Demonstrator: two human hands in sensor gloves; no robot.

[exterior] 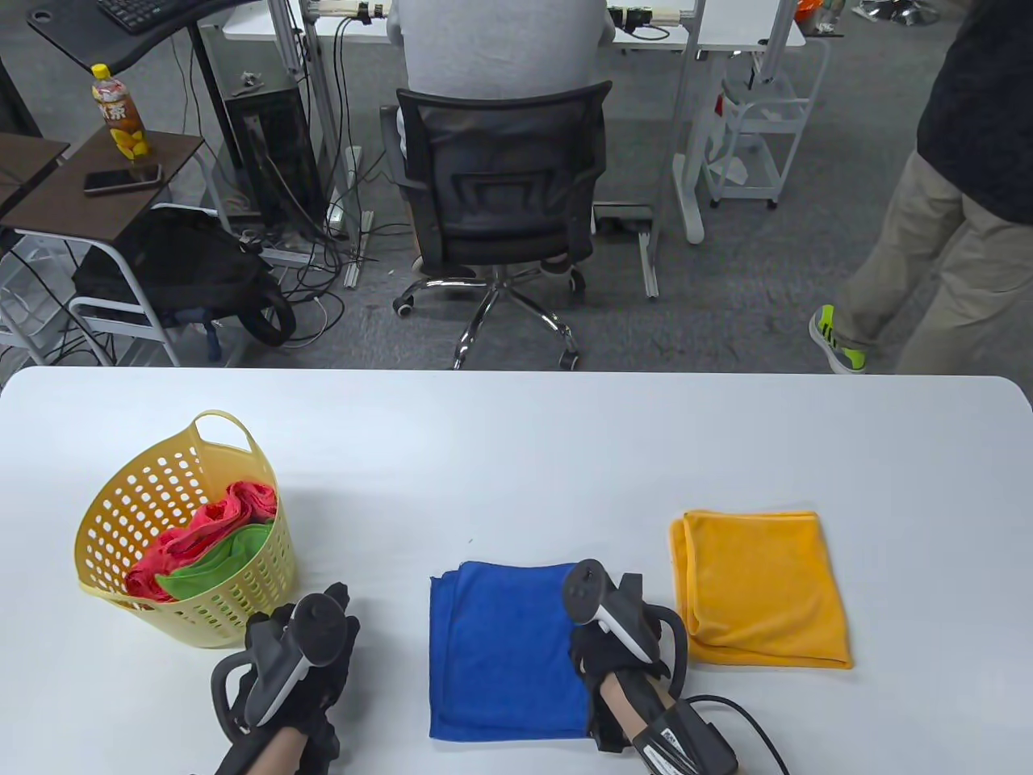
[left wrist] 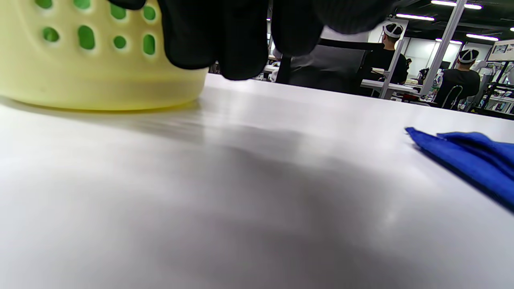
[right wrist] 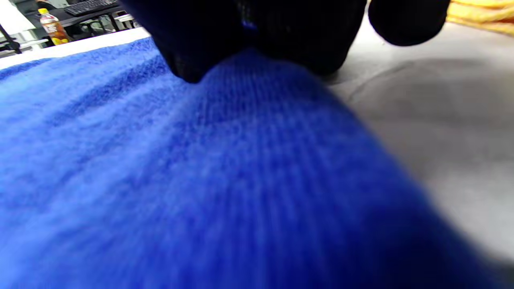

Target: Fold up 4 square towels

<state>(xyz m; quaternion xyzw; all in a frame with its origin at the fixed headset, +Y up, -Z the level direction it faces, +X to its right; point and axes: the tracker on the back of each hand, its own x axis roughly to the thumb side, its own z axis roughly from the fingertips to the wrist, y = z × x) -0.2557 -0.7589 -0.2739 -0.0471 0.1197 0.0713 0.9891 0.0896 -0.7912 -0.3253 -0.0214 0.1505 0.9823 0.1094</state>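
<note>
A folded blue towel (exterior: 500, 646) lies flat at the table's front centre. My right hand (exterior: 617, 642) is at its right edge. In the right wrist view my fingers (right wrist: 261, 32) close on a raised ridge of the blue towel (right wrist: 160, 168). A folded orange towel (exterior: 759, 589) lies to the right, its edge visible in the right wrist view (right wrist: 482, 12). A red towel (exterior: 202, 533) and a green towel (exterior: 226, 561) lie crumpled in the yellow basket (exterior: 105, 500). My left hand (exterior: 323, 622) rests empty on the table beside the basket, fingers (left wrist: 225, 40) hanging loose.
The basket's wall (left wrist: 100, 76) stands just left of my left hand, and the blue towel's corner (left wrist: 474, 156) is to its right. Bare white table (exterior: 565, 452) stretches behind the towels. An office chair and a seated person are beyond the far edge.
</note>
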